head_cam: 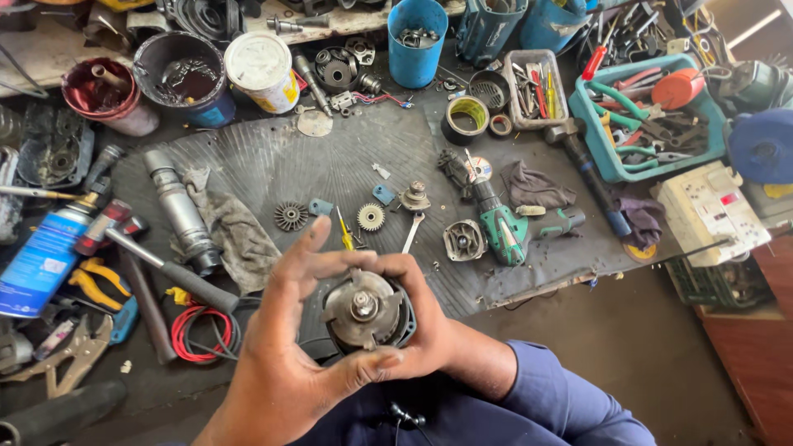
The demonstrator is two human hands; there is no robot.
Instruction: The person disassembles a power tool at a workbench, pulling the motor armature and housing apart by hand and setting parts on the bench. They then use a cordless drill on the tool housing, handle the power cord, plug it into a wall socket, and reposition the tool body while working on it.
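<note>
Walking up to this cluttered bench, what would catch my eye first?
First, the round grey metal motor part with a central shaft, held up close between the left hand and right hand at bottom centre. Behind it, small toothed gears and a green power tool body lie on the dark ribbed rubber mat. A teal plastic tray of pliers sits at upper right.

Between my hands I see a motor end plate [362,307] of dull, greasy metal. Beyond them lies a ribbed matt rubber mat [273,161]; left, a rough grey cloth [235,231].
</note>
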